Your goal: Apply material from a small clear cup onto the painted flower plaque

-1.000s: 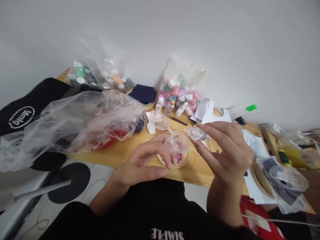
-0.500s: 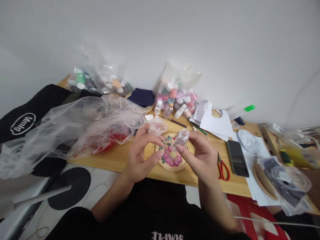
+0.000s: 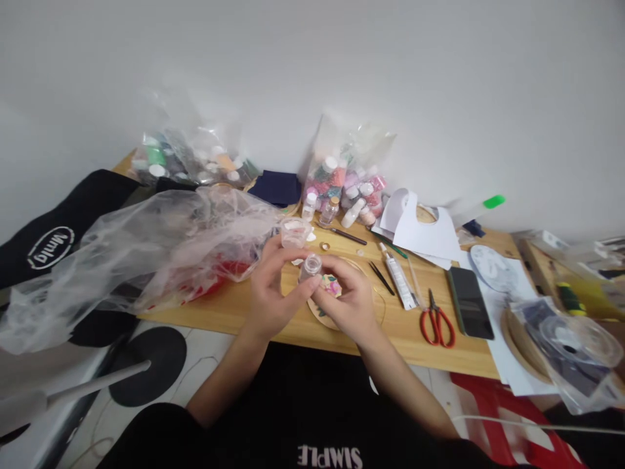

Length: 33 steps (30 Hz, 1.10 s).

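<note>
Small clear vial (image 3: 309,267) sits between both hands, just above the near edge of the wooden surface (image 3: 254,306) and over the round embroidered piece (image 3: 332,301) (a pink flower shows between the fingers). The left hand (image 3: 271,294) curls around the vial from the left, thumb and forefinger pinching its body, while a clear cup-like lid or dish (image 3: 294,231) rests at its upper fingertips. The right hand (image 3: 346,299) closes in from the other side, fingers pressed to the vial's lower part. The vial's mouth looks open and uncapped; whether anything is inside is too blurred to tell. So, as a judgement, the vial is in hand and opened, and the beadwork beneath it looks only partly filled. Farther right lie tweezers (image 3: 381,278), a glue tube (image 3: 399,281), red scissors (image 3: 437,324) and a phone (image 3: 469,302); bags of bead bottles (image 3: 344,182) stand by the wall.
</note>
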Motion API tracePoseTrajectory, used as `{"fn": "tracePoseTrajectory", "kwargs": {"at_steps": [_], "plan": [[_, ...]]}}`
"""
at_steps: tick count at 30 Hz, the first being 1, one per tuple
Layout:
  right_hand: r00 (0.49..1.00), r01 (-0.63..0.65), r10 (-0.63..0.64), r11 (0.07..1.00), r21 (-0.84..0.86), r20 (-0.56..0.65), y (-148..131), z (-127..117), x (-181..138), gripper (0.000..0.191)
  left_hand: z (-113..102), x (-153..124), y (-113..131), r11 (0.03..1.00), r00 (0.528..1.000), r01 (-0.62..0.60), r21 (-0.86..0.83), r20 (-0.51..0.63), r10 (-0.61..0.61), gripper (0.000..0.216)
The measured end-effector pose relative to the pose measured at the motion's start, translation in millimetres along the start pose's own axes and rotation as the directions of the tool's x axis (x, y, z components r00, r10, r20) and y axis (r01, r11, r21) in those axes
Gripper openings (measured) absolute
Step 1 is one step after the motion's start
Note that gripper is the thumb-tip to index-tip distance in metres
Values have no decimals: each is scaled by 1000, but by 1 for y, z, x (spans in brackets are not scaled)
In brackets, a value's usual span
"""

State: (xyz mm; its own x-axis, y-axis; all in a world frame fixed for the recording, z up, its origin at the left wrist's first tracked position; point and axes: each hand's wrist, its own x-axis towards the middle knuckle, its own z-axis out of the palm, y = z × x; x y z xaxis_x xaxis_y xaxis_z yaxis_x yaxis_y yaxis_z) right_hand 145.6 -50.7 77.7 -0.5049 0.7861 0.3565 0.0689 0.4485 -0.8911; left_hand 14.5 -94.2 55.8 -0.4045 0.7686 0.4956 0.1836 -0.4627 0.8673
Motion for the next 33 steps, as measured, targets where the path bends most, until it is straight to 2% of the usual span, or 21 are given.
{"fn": "tracePoseTrajectory", "kwargs": {"at_steps": [5,6,7,8,9,10,11,12,14,17,22,27,30,32,33], "plan": [[988,42,-29,996,-80,151,12,-12,4,37,-5,3,-7,998,999,21,-58,-41,-24,25],[989,18,1,992,-125,146,20,-19,5,38,-6,5,-9,997,998,21,-72,-52,-24,25],[996,-52,66,980,-194,65,30,-28,8,33,-7,6,-9,997,998,20,-81,-62,-25,25],[987,-156,142,945,-289,-71,42,-38,10,26,-8,7,-10,996,997,25,-83,-71,-31,25],[957,-274,205,871,-408,-206,54,-48,12,25,-8,8,-11,996,996,37,-79,-76,-43,23],[920,-381,251,758,-530,-302,67,-58,15,25,-9,8,-11,996,995,48,-78,-80,-54,21],[893,-449,303,638,-626,-332,78,-67,17,26,-9,9,-12,995,994,62,-81,-80,-69,20],[882,-462,364,550,-695,-298,88,-74,18,29,-10,9,-13,993,994,73,-88,-80,-80,20],[882,-445,398,522,-728,-254,101,-83,20,32,-10,9,-15,991,994,72,-113,-79,-82,21],[888,-419,408,525,-741,-213,109,-85,21,31,-11,8,-17,991,995,56,-123,-76,-66,22],[886,-428,410,538,-726,-218,110,-82,22,20,-14,7,-19,993,996,49,-110,-68,-57,21],[884,-452,407,614,-647,-231,95,-78,28,16,-14,6,-19,994,996,26,-111,-84,-35,23],[919,-388,354,740,-549,-172,64,-70,31,20,-12,8,-19,995,996,-10,-103,-88,1,24],[978,-208,183,916,-343,-105,35,-63,33,17,-10,8,-18,994,997,-25,-108,-79,17,24],[994,-104,89,949,-299,-62,20,-59,34,14,-9,9,-17,994,997,-26,-109,-75,18,24]]}}
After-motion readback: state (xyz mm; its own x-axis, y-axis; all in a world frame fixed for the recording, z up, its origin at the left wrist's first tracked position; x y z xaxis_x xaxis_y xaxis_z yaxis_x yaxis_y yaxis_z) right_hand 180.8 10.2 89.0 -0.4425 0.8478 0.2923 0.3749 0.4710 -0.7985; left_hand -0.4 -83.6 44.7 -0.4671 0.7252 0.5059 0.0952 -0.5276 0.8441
